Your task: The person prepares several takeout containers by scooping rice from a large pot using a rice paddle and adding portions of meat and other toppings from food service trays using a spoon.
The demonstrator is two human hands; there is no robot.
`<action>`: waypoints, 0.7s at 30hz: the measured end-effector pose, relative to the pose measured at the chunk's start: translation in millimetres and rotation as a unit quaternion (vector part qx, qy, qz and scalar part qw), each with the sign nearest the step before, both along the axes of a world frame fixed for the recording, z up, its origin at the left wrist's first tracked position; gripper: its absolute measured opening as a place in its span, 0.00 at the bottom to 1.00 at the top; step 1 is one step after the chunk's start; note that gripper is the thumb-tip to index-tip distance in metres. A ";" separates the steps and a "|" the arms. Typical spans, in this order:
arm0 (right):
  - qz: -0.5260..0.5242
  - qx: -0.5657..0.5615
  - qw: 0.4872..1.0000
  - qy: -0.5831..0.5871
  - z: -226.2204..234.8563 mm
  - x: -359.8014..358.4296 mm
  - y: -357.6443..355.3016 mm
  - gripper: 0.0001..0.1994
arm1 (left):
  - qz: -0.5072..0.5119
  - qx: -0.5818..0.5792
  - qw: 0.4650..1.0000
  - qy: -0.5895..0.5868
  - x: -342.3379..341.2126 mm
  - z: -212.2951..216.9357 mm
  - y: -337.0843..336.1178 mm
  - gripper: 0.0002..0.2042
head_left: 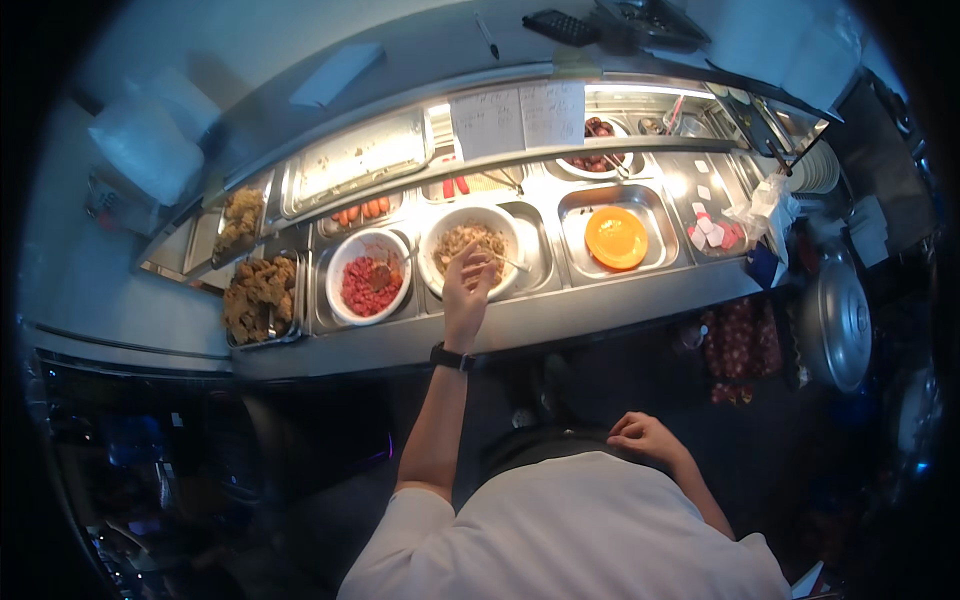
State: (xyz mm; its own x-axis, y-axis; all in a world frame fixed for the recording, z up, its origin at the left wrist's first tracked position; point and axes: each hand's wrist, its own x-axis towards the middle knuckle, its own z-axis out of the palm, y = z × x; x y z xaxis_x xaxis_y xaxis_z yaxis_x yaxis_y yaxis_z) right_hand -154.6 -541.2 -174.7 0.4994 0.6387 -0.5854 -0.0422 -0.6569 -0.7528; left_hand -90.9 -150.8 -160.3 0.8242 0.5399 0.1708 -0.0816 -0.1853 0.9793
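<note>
- Nearest: right hand [648,436] held low against the body, just above the white shirt; fingers curled loosely inward, nothing visible in it. Reads as idle, kept out of the way.
- Left arm extended forward, dark watch at the wrist. Left hand [466,290] raised over the counter's front edge, fingertips pinched at the handle of a serving spoon [505,262]; the handle is thin and the grip itself is hard to make out. The spoon runs into the centre bowl.
- White bowl [470,250], centre well: light brown minced or grainy food. It sits directly ahead of the person, the easiest reach.
- White bowl [369,276] just to its left: red diced food, a spoon resting in it.
- Right of centre: steel tray [618,232] with a round orange lid or dish lying in it.
- Far left: trays of brown fried pieces [259,297], stacked two deep along the curve.
- Far right tray: small pink and white wrapped pieces [712,230].
- Back row, under a glass guard: sausages [362,212], a covered flat tray, a bowl of dark red food [596,145]. Paper slips [518,115] lie flat on the guard.
- Beyond, on the customer-side shelf: a pen and a dark calculator [563,27].
</note>
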 end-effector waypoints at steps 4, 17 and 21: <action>-0.132 -0.029 0.990 -0.025 -19.7 -15.5 -46.0 0.14 | -0.105 0.116 0.987 -0.047 36.5 45.0 -24.1 0.29; -0.369 -0.069 0.925 -0.066 -124.1 -133.8 -103.1 0.09 | -0.104 0.254 0.960 -0.054 140.8 111.6 -32.6 0.44; -0.363 -0.080 0.927 -0.056 -121.1 -140.7 -97.7 0.09 | -0.098 0.230 0.966 -0.066 138.0 89.4 -37.8 0.45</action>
State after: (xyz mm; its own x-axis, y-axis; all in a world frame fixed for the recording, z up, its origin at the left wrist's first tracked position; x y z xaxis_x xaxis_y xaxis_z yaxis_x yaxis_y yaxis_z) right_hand -295.3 -638.9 -295.8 0.8262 0.0207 -0.5630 -0.4444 -0.5902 -0.6739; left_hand 47.1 -188.5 -70.9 0.8574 0.2188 0.4658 -0.2770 -0.5665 0.7761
